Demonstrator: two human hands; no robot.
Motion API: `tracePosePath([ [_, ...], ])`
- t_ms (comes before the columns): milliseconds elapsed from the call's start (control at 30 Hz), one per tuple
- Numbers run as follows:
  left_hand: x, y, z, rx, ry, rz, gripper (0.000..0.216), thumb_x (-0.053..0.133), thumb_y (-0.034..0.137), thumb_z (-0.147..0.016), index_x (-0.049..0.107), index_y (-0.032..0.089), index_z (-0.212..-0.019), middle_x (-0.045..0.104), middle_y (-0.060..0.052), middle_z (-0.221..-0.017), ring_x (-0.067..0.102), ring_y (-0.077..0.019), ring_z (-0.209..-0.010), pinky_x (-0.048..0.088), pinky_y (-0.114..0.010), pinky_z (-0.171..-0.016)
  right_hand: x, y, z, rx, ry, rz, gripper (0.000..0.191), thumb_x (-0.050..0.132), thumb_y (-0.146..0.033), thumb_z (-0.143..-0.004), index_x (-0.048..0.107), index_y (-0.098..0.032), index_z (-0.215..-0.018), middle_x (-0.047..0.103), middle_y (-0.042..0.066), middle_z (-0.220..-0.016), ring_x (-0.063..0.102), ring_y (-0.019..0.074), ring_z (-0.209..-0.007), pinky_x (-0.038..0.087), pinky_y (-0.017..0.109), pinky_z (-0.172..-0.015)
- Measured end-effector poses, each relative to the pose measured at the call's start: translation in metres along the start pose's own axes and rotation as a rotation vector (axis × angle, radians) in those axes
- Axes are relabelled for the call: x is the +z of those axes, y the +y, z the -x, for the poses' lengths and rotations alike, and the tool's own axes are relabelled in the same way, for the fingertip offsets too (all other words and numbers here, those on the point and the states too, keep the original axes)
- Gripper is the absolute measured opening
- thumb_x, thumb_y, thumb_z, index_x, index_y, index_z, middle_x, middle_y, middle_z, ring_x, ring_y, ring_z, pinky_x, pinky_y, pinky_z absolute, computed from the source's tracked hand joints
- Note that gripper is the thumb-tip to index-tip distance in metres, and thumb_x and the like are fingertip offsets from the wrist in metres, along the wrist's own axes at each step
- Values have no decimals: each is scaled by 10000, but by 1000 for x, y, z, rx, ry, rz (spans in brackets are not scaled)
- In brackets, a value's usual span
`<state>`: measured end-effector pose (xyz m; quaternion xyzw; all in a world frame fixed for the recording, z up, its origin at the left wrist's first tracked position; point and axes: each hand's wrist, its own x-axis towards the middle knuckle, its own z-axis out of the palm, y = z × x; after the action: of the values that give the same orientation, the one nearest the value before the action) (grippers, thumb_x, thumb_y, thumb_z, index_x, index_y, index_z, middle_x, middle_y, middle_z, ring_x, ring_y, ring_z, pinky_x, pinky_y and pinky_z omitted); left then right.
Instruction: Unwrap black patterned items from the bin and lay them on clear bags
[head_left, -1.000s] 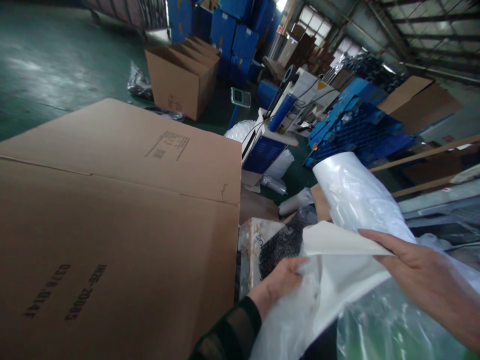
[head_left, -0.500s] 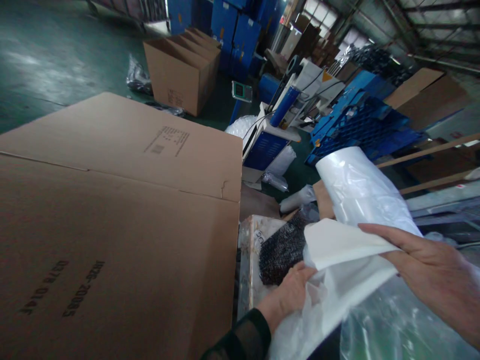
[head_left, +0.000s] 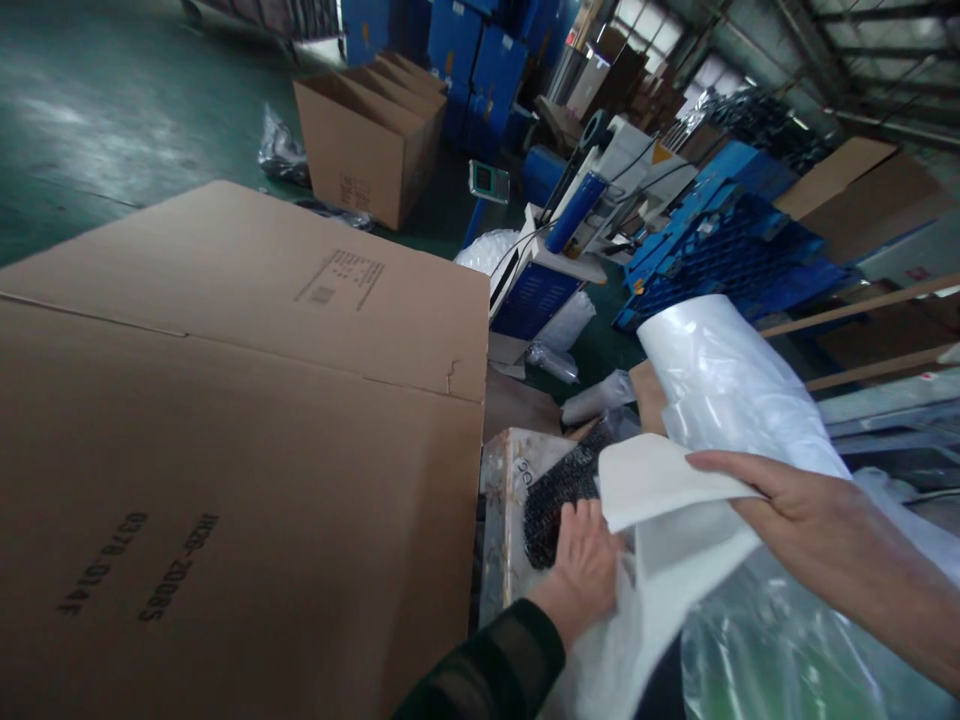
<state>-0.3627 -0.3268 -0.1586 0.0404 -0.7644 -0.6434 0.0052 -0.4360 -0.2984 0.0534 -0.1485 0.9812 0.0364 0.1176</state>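
Note:
My right hand (head_left: 802, 525) lies with fingers stretched along the top of a white foam sheet (head_left: 660, 480), lifting its edge. My left hand (head_left: 585, 565) is closed on the lower edge of the same white sheeting, next to a black mesh piece (head_left: 559, 490). A roll of clear plastic film (head_left: 720, 380) rises behind the sheet. Crumpled clear plastic (head_left: 772, 650) lies under my right forearm. A dark sleeve covers my left forearm.
A large closed cardboard box (head_left: 240, 440) fills the left half. An open cardboard box (head_left: 367, 140) stands further back on the green floor. Blue plastic pallets (head_left: 720, 240), a blue-and-white machine (head_left: 555, 260) and stacked blue boxes (head_left: 465, 60) stand behind.
My left hand has moved up toward the black mesh, taking the sheet's lower edge. My right hand has shifted slightly left along the sheet's top.

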Motion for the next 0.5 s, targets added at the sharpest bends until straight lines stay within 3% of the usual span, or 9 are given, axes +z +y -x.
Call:
tracePosePath([
  [133,-28,-2,-6,-54,14,-209,393,342,176,-855,553,109,-1180,499,-192,-1289,362,-347,-1240,194,-527,-1070,14,-2,-12,-142,-54,179,466,411,-45,-736,630,-155,-1133,626,82,-1198,572,246,-1110,408,389,-1028],
  [267,-43,-3,-18,-208,91,-318,436,368,165,-854,450,43,-1265,398,-238,-1367,315,-368,-1274,265,-498,-1030,27,-3,-17,-253,-35,219,465,413,-26,-739,620,-154,-1135,638,87,-1160,583,237,-1083,426,396,-1013],
  [400,-48,1,-24,-318,156,-380,357,376,171,-862,522,61,-1169,544,-220,-1172,472,-344,-1107,393,-450,-895,29,3,-14,-301,0,316,456,408,-19,-745,609,-145,-1134,621,119,-1142,608,251,-1009,472,425,-939],
  [500,-49,6,-29,-368,203,-432,355,332,164,-883,548,69,-1147,556,-224,-1153,481,-363,-1087,401,-485,-863,32,2,-11,-607,133,445,486,403,20,-700,620,-172,-1090,537,145,-1272,565,300,-1086,468,499,-895],
])
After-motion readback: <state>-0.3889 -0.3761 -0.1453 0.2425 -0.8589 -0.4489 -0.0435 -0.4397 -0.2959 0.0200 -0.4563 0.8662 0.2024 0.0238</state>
